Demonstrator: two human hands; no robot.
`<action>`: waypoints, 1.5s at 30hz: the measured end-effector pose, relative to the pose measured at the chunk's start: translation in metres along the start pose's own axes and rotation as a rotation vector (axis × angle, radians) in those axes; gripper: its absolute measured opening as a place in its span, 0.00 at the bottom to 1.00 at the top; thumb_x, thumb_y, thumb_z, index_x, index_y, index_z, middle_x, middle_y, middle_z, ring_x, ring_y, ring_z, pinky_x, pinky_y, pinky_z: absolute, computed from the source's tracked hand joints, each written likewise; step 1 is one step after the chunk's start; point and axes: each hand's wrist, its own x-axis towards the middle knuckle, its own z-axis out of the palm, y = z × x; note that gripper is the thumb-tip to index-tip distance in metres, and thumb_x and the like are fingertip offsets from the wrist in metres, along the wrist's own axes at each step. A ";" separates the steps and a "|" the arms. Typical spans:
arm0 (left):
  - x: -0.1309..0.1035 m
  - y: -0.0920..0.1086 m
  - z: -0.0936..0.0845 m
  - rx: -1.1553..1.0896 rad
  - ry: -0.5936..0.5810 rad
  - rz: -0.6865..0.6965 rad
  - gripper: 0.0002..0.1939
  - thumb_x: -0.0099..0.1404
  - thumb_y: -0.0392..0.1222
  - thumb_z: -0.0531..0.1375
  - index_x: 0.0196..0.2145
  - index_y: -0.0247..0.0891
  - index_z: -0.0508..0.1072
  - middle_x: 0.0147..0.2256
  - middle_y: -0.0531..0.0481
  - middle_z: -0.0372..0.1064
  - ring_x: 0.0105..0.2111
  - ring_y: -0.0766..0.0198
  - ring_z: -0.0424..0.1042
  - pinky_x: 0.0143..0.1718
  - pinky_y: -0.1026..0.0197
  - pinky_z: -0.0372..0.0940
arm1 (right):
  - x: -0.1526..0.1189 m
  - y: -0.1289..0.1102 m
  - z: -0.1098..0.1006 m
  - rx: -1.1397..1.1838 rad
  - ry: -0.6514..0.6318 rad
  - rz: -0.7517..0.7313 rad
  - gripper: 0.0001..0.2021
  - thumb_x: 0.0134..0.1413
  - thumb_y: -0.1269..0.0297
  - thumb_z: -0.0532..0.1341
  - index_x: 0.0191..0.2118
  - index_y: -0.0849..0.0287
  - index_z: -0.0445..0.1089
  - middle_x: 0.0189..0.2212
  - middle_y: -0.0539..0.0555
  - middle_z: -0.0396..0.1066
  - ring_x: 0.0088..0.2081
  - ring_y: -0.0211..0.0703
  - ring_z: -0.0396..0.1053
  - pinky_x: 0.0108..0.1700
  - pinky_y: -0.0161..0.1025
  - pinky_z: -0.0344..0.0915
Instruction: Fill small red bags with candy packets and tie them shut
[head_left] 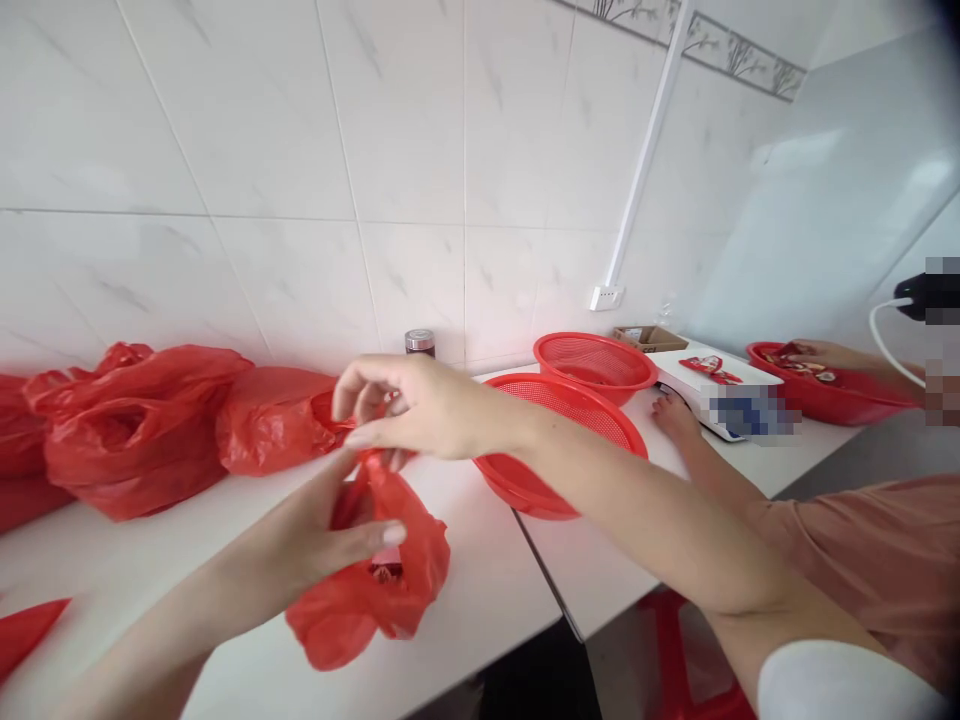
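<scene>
A red plastic bag (416,560) stands on the white table in front of me, with a small pink and dark packet (386,565) showing through a gap in it. My right hand (409,405) reaches across above the bag, its curled fingers and thumb closed on the gathered top. At the near side, my left hand (337,530) grips the bag lower down. Its thumb lies across the front, and most of its fingers are hidden behind the plastic.
More full red bags (150,430) line the wall at left. Red colander baskets (592,365) stand right of my bag. Farther right, a co-worker's hand (825,355) is in a red basin (862,395), beside a white scale (720,385) holding red packets. A silver-lidded jar (420,342) stands behind.
</scene>
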 end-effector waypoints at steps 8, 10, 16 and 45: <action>0.009 -0.012 0.001 -0.203 -0.123 -0.247 0.19 0.59 0.60 0.57 0.23 0.41 0.71 0.16 0.60 0.44 0.16 0.69 0.44 0.21 0.63 0.55 | -0.002 0.047 0.022 -0.117 0.108 -0.005 0.09 0.55 0.71 0.62 0.42 0.56 0.64 0.42 0.51 0.69 0.44 0.37 0.68 0.46 0.39 0.68; 0.010 -0.017 0.001 -0.236 -0.175 -0.238 0.20 0.61 0.60 0.55 0.27 0.41 0.72 0.16 0.60 0.45 0.17 0.68 0.46 0.23 0.62 0.56 | -0.011 0.060 0.024 0.002 0.077 0.078 0.07 0.56 0.71 0.60 0.40 0.57 0.63 0.34 0.49 0.69 0.37 0.36 0.69 0.40 0.38 0.69; 0.014 -0.023 -0.001 -0.223 -0.121 -0.171 0.21 0.65 0.61 0.50 0.40 0.43 0.70 0.17 0.57 0.59 0.23 0.63 0.61 0.28 0.63 0.59 | -0.030 0.071 0.022 0.227 0.288 -0.011 0.07 0.57 0.65 0.61 0.39 0.56 0.62 0.33 0.48 0.65 0.34 0.35 0.67 0.37 0.36 0.69; 0.056 -0.042 -0.047 -0.424 0.423 0.154 0.13 0.57 0.51 0.63 0.35 0.40 0.72 0.40 0.52 0.71 0.44 0.63 0.69 0.50 0.60 0.63 | -0.002 0.145 -0.046 0.126 0.927 0.168 0.16 0.52 0.51 0.57 0.36 0.60 0.70 0.34 0.53 0.72 0.37 0.42 0.69 0.40 0.36 0.63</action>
